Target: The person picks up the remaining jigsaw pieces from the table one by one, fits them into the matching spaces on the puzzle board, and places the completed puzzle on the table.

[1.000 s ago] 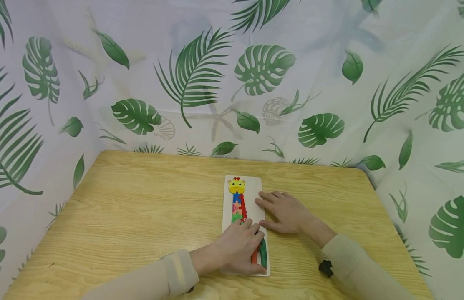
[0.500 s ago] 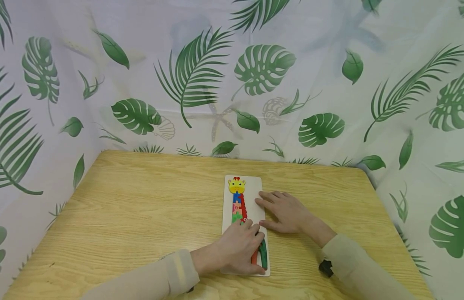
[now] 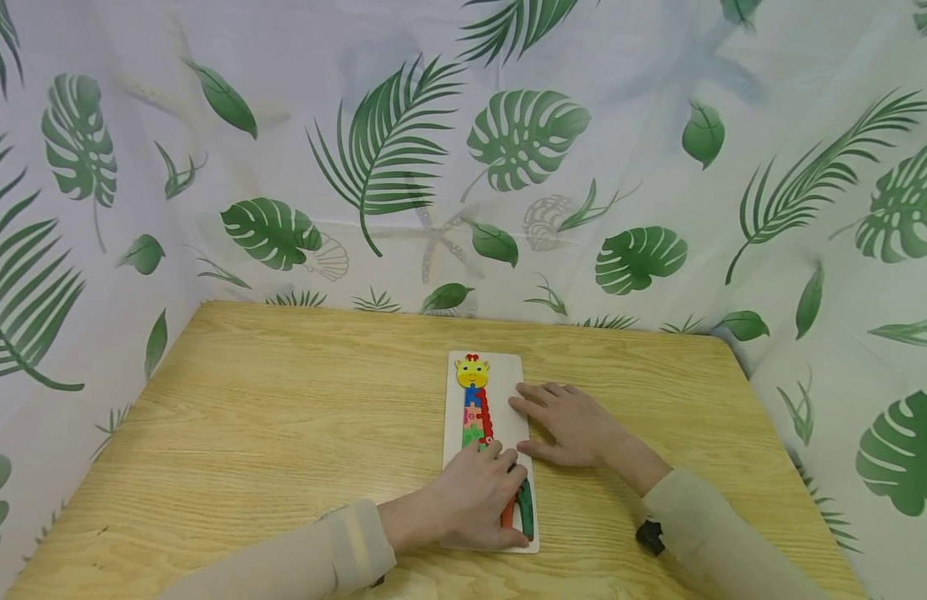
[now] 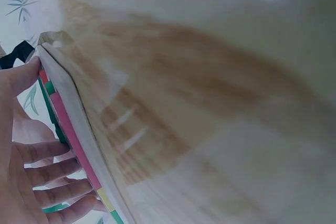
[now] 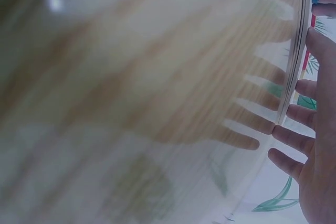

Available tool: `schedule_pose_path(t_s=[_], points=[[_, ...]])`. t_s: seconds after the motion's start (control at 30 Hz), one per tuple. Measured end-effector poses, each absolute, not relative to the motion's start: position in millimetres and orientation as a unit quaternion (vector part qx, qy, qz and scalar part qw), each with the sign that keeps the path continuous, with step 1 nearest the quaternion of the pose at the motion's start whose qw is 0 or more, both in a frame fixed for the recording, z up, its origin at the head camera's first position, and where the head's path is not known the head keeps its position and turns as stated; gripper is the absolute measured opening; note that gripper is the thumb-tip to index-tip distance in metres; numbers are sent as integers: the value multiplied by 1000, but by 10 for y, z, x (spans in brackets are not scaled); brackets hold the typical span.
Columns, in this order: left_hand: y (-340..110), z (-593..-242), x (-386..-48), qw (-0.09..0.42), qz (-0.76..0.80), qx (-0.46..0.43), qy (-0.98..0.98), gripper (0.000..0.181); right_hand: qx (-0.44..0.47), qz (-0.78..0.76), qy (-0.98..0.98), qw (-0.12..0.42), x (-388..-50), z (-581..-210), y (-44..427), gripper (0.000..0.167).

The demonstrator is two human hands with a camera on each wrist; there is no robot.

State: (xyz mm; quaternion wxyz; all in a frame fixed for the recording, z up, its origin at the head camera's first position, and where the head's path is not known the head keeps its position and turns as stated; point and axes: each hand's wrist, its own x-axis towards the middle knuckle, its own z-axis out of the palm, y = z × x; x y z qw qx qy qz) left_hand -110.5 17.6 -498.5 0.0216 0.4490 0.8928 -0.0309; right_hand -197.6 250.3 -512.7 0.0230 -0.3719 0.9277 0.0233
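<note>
A pale wooden board (image 3: 507, 373) lies upright before me in the head view, carrying a giraffe jigsaw puzzle. The yellow giraffe head (image 3: 473, 372) is at its far end, above a neck of blue, pink, green and red pieces (image 3: 473, 415). My left hand (image 3: 478, 498) rests across the lower body pieces, fingers spread and thumb near the bottom edge, hiding most of the body. Beside its thumb show an orange-red leg and a dark green leg (image 3: 525, 510). My right hand (image 3: 568, 425) touches the board's right edge with extended fingers.
The board sits on a light wood-grain table (image 3: 298, 400). A white curtain printed with green leaves (image 3: 403, 167) stands behind the table's back edge and along both sides. Both wrist views show glossy tabletop reflections.
</note>
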Motion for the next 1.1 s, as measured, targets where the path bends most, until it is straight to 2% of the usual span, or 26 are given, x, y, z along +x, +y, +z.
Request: schedule_pose_path(t_s=[0.33,0.6,0.83,1.1], points=[[157,-5009,-1097,18,-28,440,897,80,-371,22,928,24,-1981,-5146,2496,74],[40,-5053,-1098,34,-24,444,895,88,-362,14,931,33,-1959,-5142,2477,74],[-89,-5036,-1101,18,-21,449,893,92,-352,4,935,42,-1922,-5097,2478,76],[-316,-4983,-1174,39,-7,416,908,93,-351,0,936,16,-1827,-4975,2472,74]])
